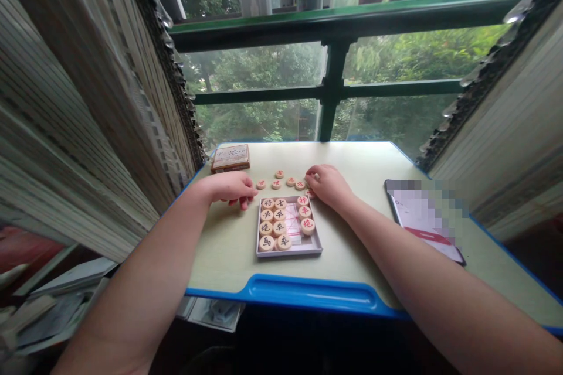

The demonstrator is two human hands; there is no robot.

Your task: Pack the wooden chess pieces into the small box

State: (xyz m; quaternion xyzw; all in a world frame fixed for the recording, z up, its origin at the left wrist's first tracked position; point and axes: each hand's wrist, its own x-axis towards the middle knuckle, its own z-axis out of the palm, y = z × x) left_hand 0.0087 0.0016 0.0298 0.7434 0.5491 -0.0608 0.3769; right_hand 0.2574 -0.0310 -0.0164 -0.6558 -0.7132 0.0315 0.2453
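A shallow white box tray (pixel 316 248) lies in the middle of the desk and holds several round wooden chess pieces (pixel 278 227) with red and black characters. More loose pieces (pixel 284 181) lie in a row just beyond it. My left hand (pixel 231 187) rests on the desk at the tray's far left corner, fingers curled down, perhaps on a piece I cannot make out. My right hand (pixel 328 184) sits at the tray's far right corner, fingers closed over a piece (pixel 310 193) at the row's end.
A box lid (pixel 230 157) lies at the far left of the pale desk (pixel 360 158), which has a blue rim with a groove (pixel 308 293). A dark clipboard with paper (pixel 424 220) lies right. Bamboo blinds flank a green-framed window.
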